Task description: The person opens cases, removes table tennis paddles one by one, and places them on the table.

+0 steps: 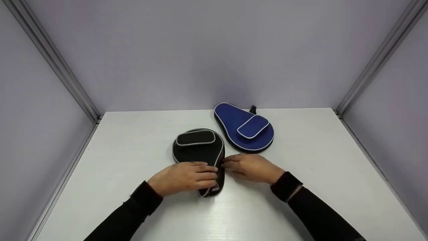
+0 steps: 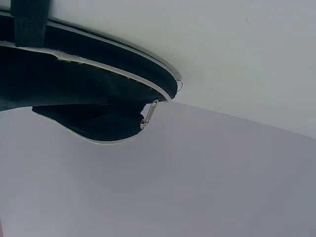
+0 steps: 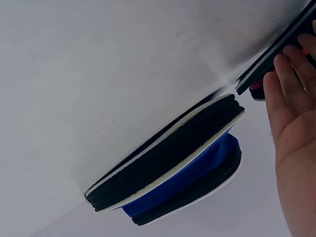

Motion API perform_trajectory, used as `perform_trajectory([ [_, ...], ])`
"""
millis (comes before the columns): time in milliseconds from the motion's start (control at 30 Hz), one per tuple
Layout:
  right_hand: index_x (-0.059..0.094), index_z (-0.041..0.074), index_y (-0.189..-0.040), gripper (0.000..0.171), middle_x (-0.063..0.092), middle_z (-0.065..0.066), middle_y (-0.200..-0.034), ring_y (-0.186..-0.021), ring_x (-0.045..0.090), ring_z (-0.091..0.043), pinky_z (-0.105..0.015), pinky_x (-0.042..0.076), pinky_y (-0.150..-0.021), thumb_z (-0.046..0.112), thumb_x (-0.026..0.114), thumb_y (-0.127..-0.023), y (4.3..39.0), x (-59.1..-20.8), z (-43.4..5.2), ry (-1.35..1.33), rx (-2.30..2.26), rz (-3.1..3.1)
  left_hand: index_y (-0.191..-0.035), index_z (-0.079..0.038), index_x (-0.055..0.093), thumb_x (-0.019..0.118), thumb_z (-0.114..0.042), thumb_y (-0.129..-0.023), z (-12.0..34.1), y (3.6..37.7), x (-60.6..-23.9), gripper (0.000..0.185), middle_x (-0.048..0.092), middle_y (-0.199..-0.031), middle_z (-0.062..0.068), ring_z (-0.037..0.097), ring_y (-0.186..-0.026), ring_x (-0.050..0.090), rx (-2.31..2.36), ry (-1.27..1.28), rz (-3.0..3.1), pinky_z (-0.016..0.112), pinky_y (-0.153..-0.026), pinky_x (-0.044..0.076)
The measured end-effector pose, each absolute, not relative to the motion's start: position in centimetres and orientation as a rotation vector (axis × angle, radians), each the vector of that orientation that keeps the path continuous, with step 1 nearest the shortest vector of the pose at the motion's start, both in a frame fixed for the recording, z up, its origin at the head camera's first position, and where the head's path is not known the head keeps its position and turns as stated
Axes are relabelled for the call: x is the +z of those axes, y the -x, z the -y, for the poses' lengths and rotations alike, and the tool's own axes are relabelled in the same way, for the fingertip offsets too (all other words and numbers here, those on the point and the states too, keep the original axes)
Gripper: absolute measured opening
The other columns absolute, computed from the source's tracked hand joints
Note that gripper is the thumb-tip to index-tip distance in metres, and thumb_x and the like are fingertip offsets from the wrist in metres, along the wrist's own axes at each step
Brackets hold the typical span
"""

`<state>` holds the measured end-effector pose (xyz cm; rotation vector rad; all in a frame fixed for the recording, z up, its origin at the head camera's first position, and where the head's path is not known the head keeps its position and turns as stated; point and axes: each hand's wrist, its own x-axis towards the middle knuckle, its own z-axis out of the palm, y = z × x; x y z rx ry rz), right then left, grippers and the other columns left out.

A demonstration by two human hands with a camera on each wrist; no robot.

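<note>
Head view shows a white table (image 1: 133, 160) inside a pale-walled booth, with two table-tennis paddle cases lying flat on it; the black paddle case (image 1: 198, 147), edged in grey piping with a padded pocket (image 1: 196, 137) on its round end, lies near the middle, its narrow handle end toward the person; the left hand (image 1: 186, 177) rests on that handle end, fingers laid over the case and bent down at its right edge, so it holds the case there; the right hand (image 1: 251, 167) lies on the table just beside the same edge, its fingers straight and relaxed, the tips touching the case's side seam; both forearms wear black sleeves; the blue paddle case (image 1: 243, 127), with white piping and its own pocket (image 1: 252, 126), lies behind and to the right, close to the black one but apart from it, a black loop (image 1: 252, 109) at its far edge; left wrist view shows the black case's zip seam with a metal zip pull (image 2: 149, 113) hanging at the edge; right wrist view shows the blue case zipped shut along its side and a little red at the black case's edge; what either case contains cannot be seen.
</note>
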<state>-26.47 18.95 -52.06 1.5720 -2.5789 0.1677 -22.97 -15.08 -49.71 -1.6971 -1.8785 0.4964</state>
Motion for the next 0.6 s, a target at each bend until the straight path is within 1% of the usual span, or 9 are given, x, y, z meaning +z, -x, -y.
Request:
perform_trajectory([
  [200,0.082,0.012,-0.146,0.035,0.081,-0.006,-0.151,-0.14,0.079,-0.022,-0.039,0.069,-0.114,0.015,0.08,-0.111,26.4,-52.1,-18.6,-1.558,0.177,2.582,-0.154,-0.028,0.071,0.081,-0.015,-0.103,15.6,23.1,-50.0,0.054,0.073,-0.16,-0.011,0.012,-0.159,0.064,0.473,1.666,1.845,0.032,-0.137,0.05],
  [367,0.081,0.01,-0.147,0.035,0.08,-0.008,-0.154,-0.143,0.078,-0.023,-0.04,0.067,-0.117,0.015,0.078,-0.112,26.4,-52.0,-18.2,-1.548,0.13,2.628,-0.151,-0.029,0.073,0.079,-0.017,-0.104,15.8,23.4,-50.1,0.048,0.076,-0.156,-0.01,0.013,-0.153,0.068,0.422,1.657,1.84,0.033,-0.137,0.051],
  [467,0.081,0.009,-0.147,0.036,0.081,-0.008,-0.154,-0.143,0.078,-0.023,-0.041,0.067,-0.118,0.014,0.078,-0.112,26.4,-51.9,-18.0,-1.544,0.134,2.656,-0.148,-0.029,0.074,0.08,-0.016,-0.103,16.0,23.5,-50.1,0.048,0.076,-0.153,-0.009,0.013,-0.149,0.069,0.413,1.649,1.836,0.033,-0.138,0.05],
  [600,0.082,0.01,-0.145,0.035,0.082,-0.006,-0.15,-0.138,0.08,-0.023,-0.041,0.069,-0.115,0.013,0.078,-0.111,26.4,-52.0,-17.8,-1.525,0.173,2.673,-0.147,-0.029,0.075,0.082,-0.016,-0.099,16.3,23.5,-49.9,0.05,0.077,-0.151,-0.008,0.014,-0.146,0.069,0.428,1.625,1.822,0.034,-0.138,0.049],
])
